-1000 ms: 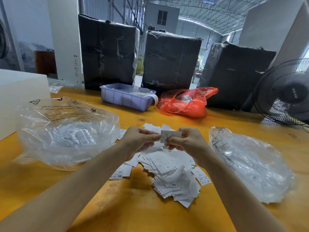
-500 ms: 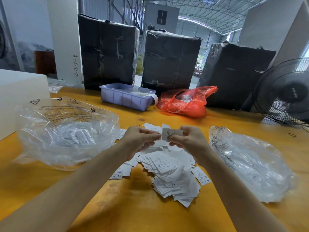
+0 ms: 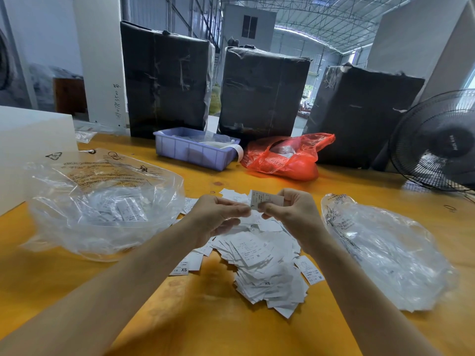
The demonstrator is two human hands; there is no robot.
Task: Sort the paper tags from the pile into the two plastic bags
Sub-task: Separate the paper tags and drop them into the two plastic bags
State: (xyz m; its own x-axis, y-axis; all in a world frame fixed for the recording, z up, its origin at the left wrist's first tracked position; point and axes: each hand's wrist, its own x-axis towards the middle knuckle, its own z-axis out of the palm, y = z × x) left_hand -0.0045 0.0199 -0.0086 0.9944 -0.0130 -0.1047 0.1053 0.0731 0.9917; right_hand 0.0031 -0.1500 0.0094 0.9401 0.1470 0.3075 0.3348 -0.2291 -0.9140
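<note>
A pile of white paper tags (image 3: pixel 259 255) with size letters lies in the middle of the yellow table (image 3: pixel 231 327). Above its far end I hold one paper tag (image 3: pixel 267 199) marked L. My right hand (image 3: pixel 293 214) pinches its right side. My left hand (image 3: pixel 218 219) has curled fingers, and their tips pinch the tag's lower left corner. A clear plastic bag (image 3: pixel 64 227) on the left stands open with several tags inside. A second clear plastic bag (image 3: pixel 385 253) lies flatter on the right; what it holds is hard to make out.
A blue bin (image 3: pixel 192 152) and a red plastic bag (image 3: pixel 288 158) sit at the table's far side, before three black wrapped boxes (image 3: pixel 164 78). A black fan (image 3: pixel 437 142) stands at the right edge and a white box (image 3: pixel 25 140) at the left.
The held tag has risen slightly and shifted right with my right hand. My left hand now meets only its lower left corner. The pile and bags have not moved.
</note>
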